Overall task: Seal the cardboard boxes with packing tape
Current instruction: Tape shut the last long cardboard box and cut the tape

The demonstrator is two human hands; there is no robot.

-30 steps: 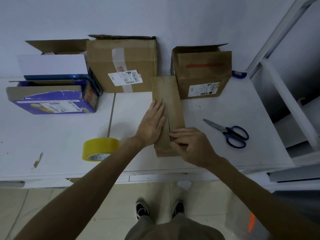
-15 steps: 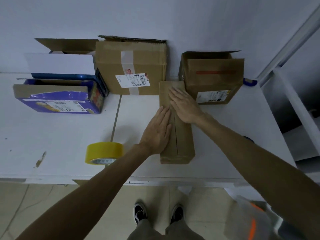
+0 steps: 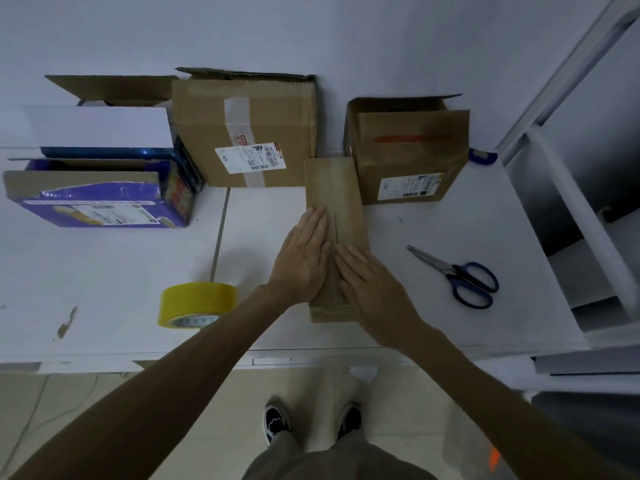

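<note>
Since a strip along the seam seems to need smoothing, we lay both hands flat on the narrow brown box (image 3: 334, 188), which lies lengthwise on the tabletop (image 3: 104, 271). Our left hand (image 3: 304, 258), fingers straight and together, steadies the left half, and our right hand (image 3: 374, 289), fingers also straight, presses the near end just beside it. Half a second ago the right hand lay at the box's far end and has since slid back toward us, while the left has hardly shifted. The tape roll (image 3: 197, 304) and scissors (image 3: 460, 275) lie untouched on either side.
</note>
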